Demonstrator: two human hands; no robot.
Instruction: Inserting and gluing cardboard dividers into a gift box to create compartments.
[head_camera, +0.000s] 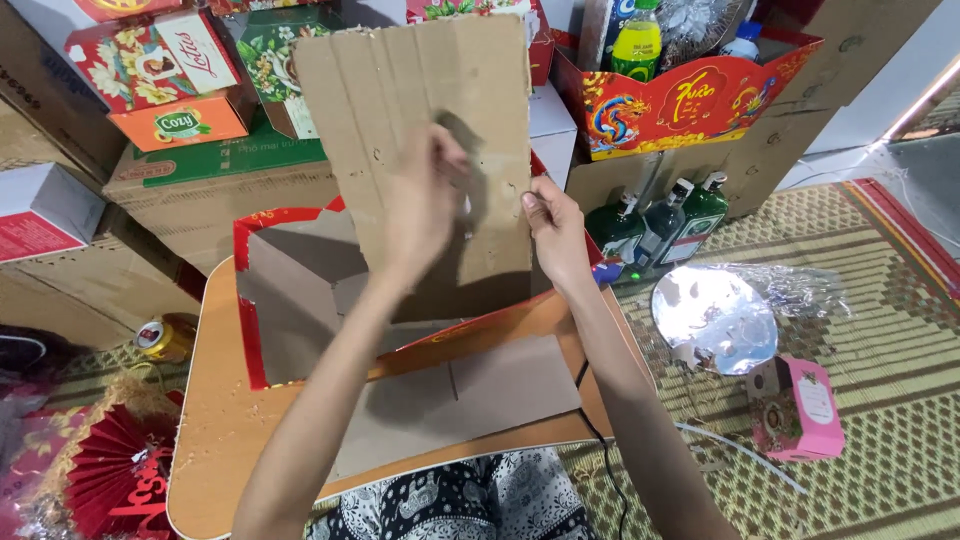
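I hold a brown corrugated cardboard sheet (420, 110) upright over an open box with red edges (290, 290). My left hand (425, 195) presses flat on the sheet's front face. My right hand (555, 230) pinches its right edge between thumb and fingers. The sheet's lower end goes down into the box. The box rests on a small orange table (215, 420), and a grey cardboard flap (470, 395) lies flat on the table in front of it.
Stacked cartons and printed gift boxes (160, 70) fill the back. A red decorated basket with bottles (690, 95) stands at the right, green bottles (660, 225) below it. A cellophane roll (715, 315), a pink box (800, 405), a can (165, 338) and a red fan (110, 470) lie around.
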